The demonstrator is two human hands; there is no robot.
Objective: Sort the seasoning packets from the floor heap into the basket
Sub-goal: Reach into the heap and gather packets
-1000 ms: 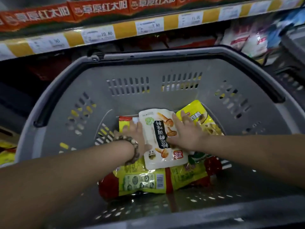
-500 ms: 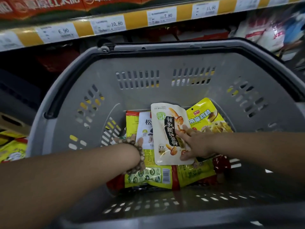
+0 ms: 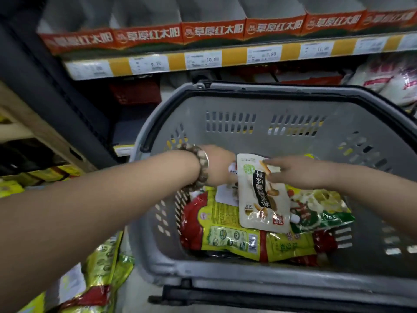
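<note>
Right hand [image 3: 300, 171] slid up the white mushroom-print pouch [image 3: 264, 199] in the grey plastic basket [image 3: 259, 145], fingers flat; left hand [image 3: 217, 166] hides its fingers.

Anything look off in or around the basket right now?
Nothing looks torn or spilled. In the basket the white pouch sits tilted atop crisscrossed yellow-and-red packets, not neatly stacked. The yellow packets heaped outside it on the left are just the ones not yet sorted.
</note>
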